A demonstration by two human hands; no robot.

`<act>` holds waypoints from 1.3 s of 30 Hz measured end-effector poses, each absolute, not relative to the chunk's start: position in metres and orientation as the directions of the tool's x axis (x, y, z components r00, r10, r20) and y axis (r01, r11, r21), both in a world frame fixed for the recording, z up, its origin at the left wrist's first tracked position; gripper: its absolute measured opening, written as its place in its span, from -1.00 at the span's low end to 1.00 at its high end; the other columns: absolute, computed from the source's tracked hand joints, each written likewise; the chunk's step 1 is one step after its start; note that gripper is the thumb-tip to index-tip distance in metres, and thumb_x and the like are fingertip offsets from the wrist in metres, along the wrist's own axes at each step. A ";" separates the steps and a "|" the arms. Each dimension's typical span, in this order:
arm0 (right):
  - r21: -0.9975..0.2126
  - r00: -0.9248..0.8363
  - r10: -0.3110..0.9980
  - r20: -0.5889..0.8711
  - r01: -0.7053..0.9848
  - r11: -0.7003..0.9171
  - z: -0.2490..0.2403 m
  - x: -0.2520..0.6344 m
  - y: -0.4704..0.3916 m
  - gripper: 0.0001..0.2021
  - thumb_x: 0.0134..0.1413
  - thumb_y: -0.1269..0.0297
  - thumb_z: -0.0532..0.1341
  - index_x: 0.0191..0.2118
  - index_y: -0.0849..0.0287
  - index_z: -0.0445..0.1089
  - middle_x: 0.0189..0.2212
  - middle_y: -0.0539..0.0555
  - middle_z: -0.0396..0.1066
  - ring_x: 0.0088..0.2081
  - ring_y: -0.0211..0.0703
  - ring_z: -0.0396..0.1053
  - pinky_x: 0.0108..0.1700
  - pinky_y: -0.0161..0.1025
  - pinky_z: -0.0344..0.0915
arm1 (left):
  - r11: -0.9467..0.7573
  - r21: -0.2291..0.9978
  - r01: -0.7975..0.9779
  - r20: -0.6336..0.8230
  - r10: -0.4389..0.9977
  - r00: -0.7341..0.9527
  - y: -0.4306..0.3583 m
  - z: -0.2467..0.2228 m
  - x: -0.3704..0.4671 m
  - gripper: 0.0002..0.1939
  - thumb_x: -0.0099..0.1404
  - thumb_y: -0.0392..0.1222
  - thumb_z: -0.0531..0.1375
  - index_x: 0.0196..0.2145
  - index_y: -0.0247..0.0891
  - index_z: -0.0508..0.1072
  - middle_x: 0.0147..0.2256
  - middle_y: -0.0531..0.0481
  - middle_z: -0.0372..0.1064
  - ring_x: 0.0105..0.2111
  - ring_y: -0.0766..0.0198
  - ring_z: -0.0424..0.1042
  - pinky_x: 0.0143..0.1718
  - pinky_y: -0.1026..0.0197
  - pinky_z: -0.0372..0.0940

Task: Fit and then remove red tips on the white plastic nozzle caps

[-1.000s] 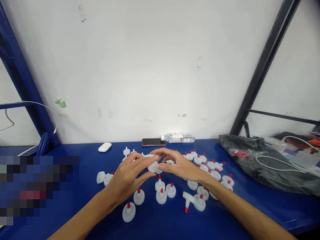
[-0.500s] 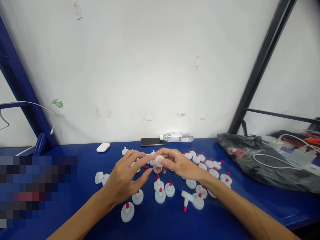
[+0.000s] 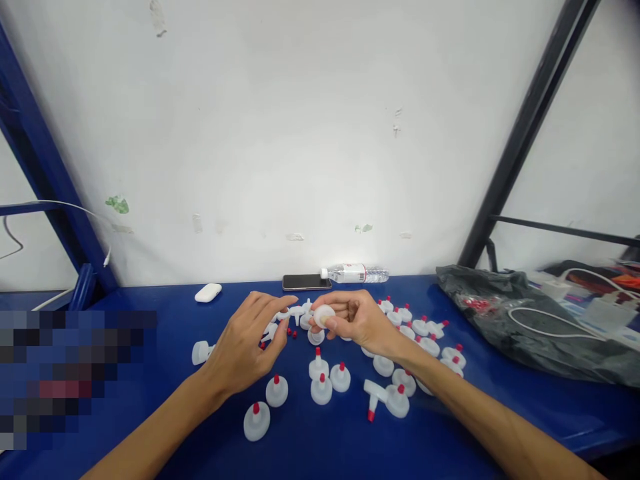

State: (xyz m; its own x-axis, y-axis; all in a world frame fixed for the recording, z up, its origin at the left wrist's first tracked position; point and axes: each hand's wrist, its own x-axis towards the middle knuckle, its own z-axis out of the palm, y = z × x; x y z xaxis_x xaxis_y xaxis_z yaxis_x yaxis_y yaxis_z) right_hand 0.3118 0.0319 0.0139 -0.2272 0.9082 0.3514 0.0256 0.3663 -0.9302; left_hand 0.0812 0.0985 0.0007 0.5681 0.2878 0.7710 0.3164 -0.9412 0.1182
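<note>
In the head view my right hand [image 3: 363, 323] pinches a white nozzle cap [image 3: 325, 316] between thumb and fingers, its round base facing me. My left hand [image 3: 250, 343] hovers to the left, thumb and fingers apart and curved, close to several white caps without red tips [image 3: 297, 311] lying beyond it; whether it touches one I cannot tell. Tiny red tips [image 3: 292, 333] lie between the hands. Nearer me stand white caps with red tips [image 3: 321, 389], and one red-tipped cap [image 3: 374, 393] lies tipped over against another.
More red-tipped caps [image 3: 429, 345] cluster on the right of the blue table [image 3: 310, 443], partly behind my right forearm. Along the wall lie a phone [image 3: 307, 283] and a water bottle [image 3: 355, 273]. A white earbud case [image 3: 208, 293] is back left; a dark plastic bag [image 3: 530, 343] with cables sits right.
My left hand has drawn back to the left, away from the cap in my right hand, and its fingers have curled. The right hand still holds its cap, shifted slightly right.
</note>
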 end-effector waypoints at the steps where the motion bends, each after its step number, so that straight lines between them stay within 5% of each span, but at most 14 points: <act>1: -0.931 -0.213 0.916 0.341 0.056 0.360 0.015 0.312 0.032 -0.66 0.09 0.14 0.37 -0.09 0.26 0.50 -0.30 0.16 0.58 -0.24 -0.05 0.58 -0.31 -0.33 0.49 | -0.941 0.118 0.316 0.772 0.287 0.567 0.099 0.000 0.081 -0.59 0.37 -0.33 0.11 0.14 -0.11 0.29 -0.14 -0.03 0.41 -0.14 0.16 0.36 -0.09 0.05 0.34; 12: -0.863 -0.088 0.943 0.320 0.384 0.329 0.018 0.316 0.036 -0.64 0.16 -0.01 0.27 -0.12 0.20 0.49 -0.41 0.07 0.53 -0.35 -0.09 0.54 -0.37 -0.27 0.43 | -0.914 0.068 0.401 0.746 0.313 0.588 0.107 -0.001 0.081 -0.72 0.38 -0.34 0.06 -0.01 -0.18 0.42 -0.16 -0.04 0.46 -0.12 0.08 0.36 -0.08 -0.02 0.37; 19: -0.459 -0.168 0.907 0.386 0.818 0.347 0.015 0.327 0.037 -0.71 0.22 0.08 0.22 -0.05 0.11 0.51 -0.21 0.08 0.54 -0.25 -0.09 0.45 -0.25 -0.20 0.32 | -0.848 0.010 0.530 0.651 0.408 0.640 0.118 -0.012 0.077 -0.76 0.39 -0.23 0.08 -0.07 -0.17 0.49 -0.17 -0.10 0.48 -0.11 -0.03 0.38 -0.14 -0.11 0.42; 22: -0.299 -0.235 0.900 0.367 0.887 0.353 0.012 0.330 0.036 -0.73 0.20 0.24 0.21 -0.03 0.15 0.51 -0.18 0.13 0.53 -0.12 0.01 0.41 -0.16 -0.14 0.31 | -0.853 -0.012 0.523 0.601 0.411 0.685 0.118 -0.014 0.078 -0.77 0.39 -0.24 0.08 -0.11 -0.16 0.51 -0.19 -0.10 0.48 -0.12 -0.03 0.40 -0.13 -0.12 0.42; 27: -0.184 -0.345 0.879 0.328 0.890 0.418 0.009 0.332 0.035 -0.81 0.11 0.44 0.18 -0.28 0.15 0.56 -0.31 0.10 0.52 -0.17 -0.03 0.38 -0.12 -0.13 0.26 | -0.884 -0.026 0.467 0.559 0.375 0.739 0.115 -0.013 0.080 -0.79 0.39 -0.22 0.11 -0.10 -0.17 0.51 -0.17 -0.10 0.47 -0.08 -0.04 0.40 -0.04 -0.15 0.40; 33: -0.206 -0.327 0.861 0.390 0.880 0.428 0.004 0.321 0.037 -0.73 0.28 0.06 0.20 -0.14 0.12 0.52 -0.30 0.09 0.51 -0.12 -0.02 0.37 -0.01 -0.07 0.22 | -0.889 -0.071 0.452 0.538 0.347 0.768 0.115 -0.017 0.082 -0.73 0.41 -0.24 0.10 0.00 -0.12 0.49 -0.16 -0.07 0.46 -0.11 0.02 0.41 -0.08 -0.05 0.40; 39: -0.277 -0.340 0.872 0.353 0.852 0.444 0.000 0.318 0.038 -0.85 0.28 0.20 0.22 -0.17 0.09 0.52 -0.35 0.03 0.53 -0.13 -0.04 0.39 0.02 -0.06 0.19 | -0.882 -0.078 0.465 0.472 0.379 0.796 0.120 -0.028 0.082 -0.76 0.40 -0.24 0.11 -0.06 -0.12 0.52 -0.20 -0.06 0.48 -0.12 0.05 0.40 -0.11 -0.04 0.36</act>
